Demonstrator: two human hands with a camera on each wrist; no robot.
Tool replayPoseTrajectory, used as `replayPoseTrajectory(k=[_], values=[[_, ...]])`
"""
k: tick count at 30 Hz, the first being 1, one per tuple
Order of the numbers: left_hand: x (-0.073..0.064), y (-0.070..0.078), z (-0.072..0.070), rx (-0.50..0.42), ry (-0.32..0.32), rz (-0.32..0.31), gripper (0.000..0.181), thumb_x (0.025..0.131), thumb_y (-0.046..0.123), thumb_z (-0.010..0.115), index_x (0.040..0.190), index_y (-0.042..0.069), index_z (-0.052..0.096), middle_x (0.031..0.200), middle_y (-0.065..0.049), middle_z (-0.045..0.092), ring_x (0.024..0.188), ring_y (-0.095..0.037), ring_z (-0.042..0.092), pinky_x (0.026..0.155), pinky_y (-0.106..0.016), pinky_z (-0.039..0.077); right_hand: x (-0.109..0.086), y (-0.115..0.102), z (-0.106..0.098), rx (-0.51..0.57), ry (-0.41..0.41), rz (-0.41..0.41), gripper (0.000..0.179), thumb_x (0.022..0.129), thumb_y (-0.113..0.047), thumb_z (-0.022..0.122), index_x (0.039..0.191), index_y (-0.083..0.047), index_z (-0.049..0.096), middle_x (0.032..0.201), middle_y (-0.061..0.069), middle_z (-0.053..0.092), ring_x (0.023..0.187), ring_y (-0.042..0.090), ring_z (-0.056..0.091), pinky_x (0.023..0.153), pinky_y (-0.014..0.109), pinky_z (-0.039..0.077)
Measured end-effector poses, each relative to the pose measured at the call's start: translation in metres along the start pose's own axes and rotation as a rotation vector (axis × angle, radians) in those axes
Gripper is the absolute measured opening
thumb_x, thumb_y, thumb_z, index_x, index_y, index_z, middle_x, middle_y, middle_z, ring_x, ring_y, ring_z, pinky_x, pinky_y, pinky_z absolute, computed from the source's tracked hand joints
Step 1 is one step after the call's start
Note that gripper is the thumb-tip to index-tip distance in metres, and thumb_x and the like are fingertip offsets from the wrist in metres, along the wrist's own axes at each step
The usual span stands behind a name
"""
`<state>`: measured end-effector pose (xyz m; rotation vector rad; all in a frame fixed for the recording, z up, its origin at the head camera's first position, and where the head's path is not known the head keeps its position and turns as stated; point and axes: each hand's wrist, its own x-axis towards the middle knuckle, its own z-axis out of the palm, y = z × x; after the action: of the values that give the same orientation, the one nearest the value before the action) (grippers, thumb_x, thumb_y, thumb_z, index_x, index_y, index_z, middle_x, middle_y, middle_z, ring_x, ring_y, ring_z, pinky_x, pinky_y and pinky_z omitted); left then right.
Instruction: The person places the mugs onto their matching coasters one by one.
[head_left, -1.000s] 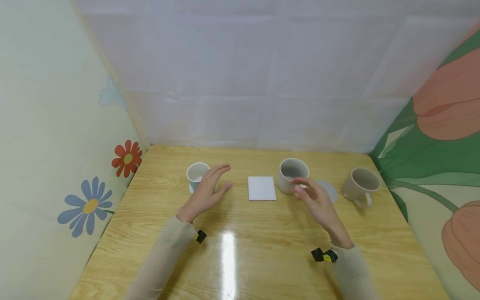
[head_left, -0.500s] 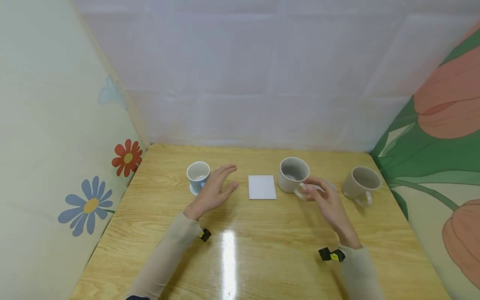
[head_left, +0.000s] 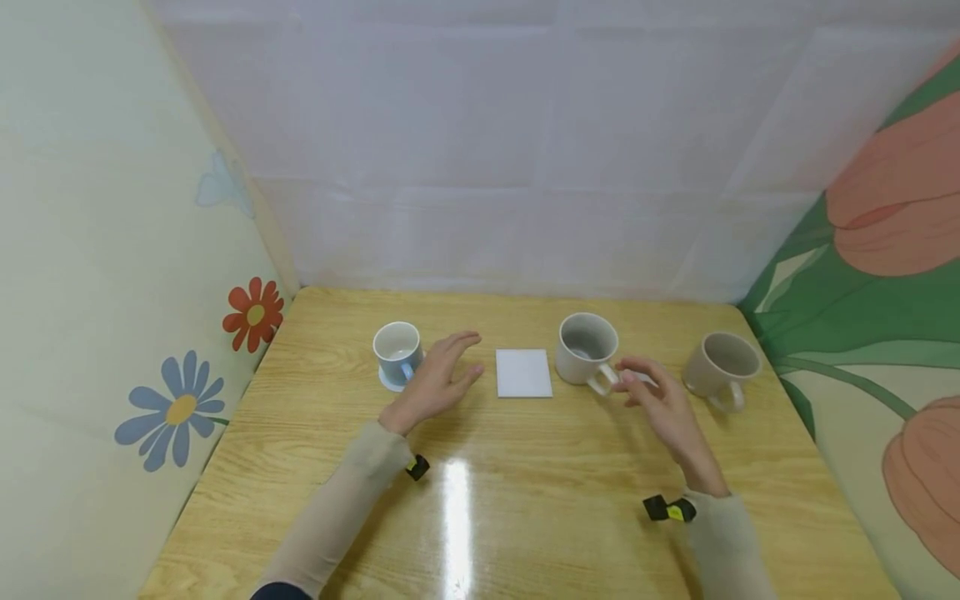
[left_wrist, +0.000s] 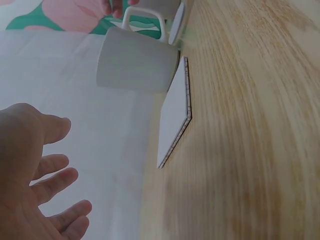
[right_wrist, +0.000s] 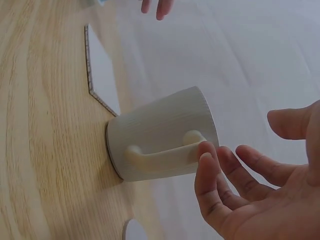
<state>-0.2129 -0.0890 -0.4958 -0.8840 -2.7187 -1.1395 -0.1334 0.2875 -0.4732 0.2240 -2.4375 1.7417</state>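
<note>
Upright on the table stands a white mug (head_left: 573, 363), its handle (head_left: 602, 382) pointing to the front right. Just right of that handle is my right hand (head_left: 666, 410), fingers loosely bent and thumb apart; in the right wrist view the fingertips overlap the handle's upper end. A white square coaster (head_left: 523, 373) lies left of the mug. My left hand (head_left: 435, 382) hovers between this coaster and a small blue-and-white cup (head_left: 395, 367), holding nothing, fingers spread. The small cup sits on a pale round coaster (head_left: 387, 381).
At the right stands a beige mug (head_left: 705, 375) with its handle toward the front. A round grey coaster (right_wrist: 134, 231), mostly behind my right hand in the head view, lies between the two larger mugs. A white sheet (head_left: 480, 167) hangs behind the wooden table (head_left: 555, 500).
My right hand has drawn away from the white mug's front to the right, uncovering its handle. My left hand has shifted slightly right, revealing more of the small cup. The mugs stay put.
</note>
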Motion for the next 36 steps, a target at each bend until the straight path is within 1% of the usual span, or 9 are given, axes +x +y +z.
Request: replayPoseTrajectory(k=[3,7,14,21,25,27,30,32,36], values=[[0.002,0.000,0.003,-0.003,-0.013,-0.010,0.054,0.110,0.028,0.062,0.157,0.005,0.049,0.165,-0.013,0.048,0.153,-0.036,0.043,0.128,-0.056,0.034,0.000,0.000,-0.001,-0.002,0.004,0.008,0.038,0.114,-0.016,0.053,0.141,0.010,0.056,0.127,-0.016,0.067,0.101,0.006,0.073,0.080,0.023,0.061],[0.003,-0.002,0.009,0.001,-0.035,-0.032,0.054,0.110,0.029,0.062,0.158,0.008,0.048,0.166,-0.011,0.047,0.154,-0.035,0.042,0.129,-0.056,0.032,-0.001,0.003,-0.001,-0.005,0.007,0.011,0.037,0.114,-0.015,0.053,0.140,0.011,0.056,0.129,-0.009,0.069,0.101,0.003,0.072,0.081,0.024,0.062],[0.005,-0.007,0.020,0.005,-0.037,-0.013,0.054,0.109,0.026,0.062,0.155,0.000,0.050,0.163,-0.017,0.050,0.152,-0.040,0.045,0.128,-0.060,0.032,0.002,0.010,-0.001,-0.009,0.027,0.032,0.036,0.112,-0.014,0.055,0.140,0.009,0.058,0.126,-0.014,0.068,0.103,0.000,0.070,0.082,0.024,0.062],[0.009,-0.010,0.030,0.045,-0.072,-0.036,0.056,0.110,0.031,0.061,0.158,0.005,0.048,0.165,-0.013,0.049,0.154,-0.035,0.043,0.129,-0.056,0.031,0.004,0.015,-0.002,-0.002,0.061,0.059,0.037,0.111,-0.013,0.058,0.137,0.013,0.059,0.124,-0.013,0.069,0.105,0.000,0.070,0.084,0.022,0.062],[0.012,-0.010,0.035,0.028,-0.088,-0.047,0.057,0.109,0.029,0.062,0.159,0.005,0.047,0.165,-0.013,0.048,0.155,-0.035,0.041,0.131,-0.054,0.029,0.004,0.018,-0.001,-0.018,0.064,0.084,0.031,0.111,-0.016,0.059,0.135,0.004,0.064,0.130,-0.002,0.067,0.106,0.001,0.069,0.086,0.023,0.062],[0.013,-0.010,0.037,0.028,-0.096,-0.050,0.057,0.110,0.029,0.062,0.159,0.005,0.047,0.166,-0.013,0.047,0.156,-0.035,0.040,0.132,-0.054,0.027,0.005,0.020,0.000,-0.030,0.061,0.096,0.031,0.111,-0.017,0.058,0.134,0.003,0.065,0.134,0.006,0.065,0.106,0.001,0.069,0.086,0.024,0.062],[0.014,-0.010,0.039,0.024,-0.105,-0.053,0.058,0.110,0.030,0.061,0.159,0.004,0.046,0.166,-0.014,0.047,0.156,-0.035,0.040,0.132,-0.055,0.026,0.006,0.023,0.003,-0.043,0.054,0.122,0.035,0.112,-0.017,0.057,0.137,0.007,0.062,0.138,0.015,0.063,0.104,-0.001,0.067,0.087,0.024,0.061],[0.015,-0.010,0.040,0.027,-0.109,-0.050,0.058,0.110,0.031,0.061,0.159,0.004,0.046,0.165,-0.013,0.048,0.156,-0.034,0.040,0.132,-0.055,0.026,0.006,0.025,0.004,-0.045,0.047,0.136,0.040,0.113,-0.016,0.055,0.139,0.013,0.057,0.139,0.023,0.060,0.103,-0.002,0.066,0.087,0.024,0.061],[0.015,-0.009,0.041,0.021,-0.119,-0.049,0.058,0.110,0.032,0.060,0.159,0.004,0.046,0.165,-0.013,0.048,0.156,-0.034,0.040,0.132,-0.053,0.027,0.007,0.029,0.008,-0.045,0.035,0.175,0.042,0.113,-0.016,0.054,0.142,0.014,0.055,0.141,0.031,0.057,0.101,-0.002,0.066,0.086,0.022,0.060]])
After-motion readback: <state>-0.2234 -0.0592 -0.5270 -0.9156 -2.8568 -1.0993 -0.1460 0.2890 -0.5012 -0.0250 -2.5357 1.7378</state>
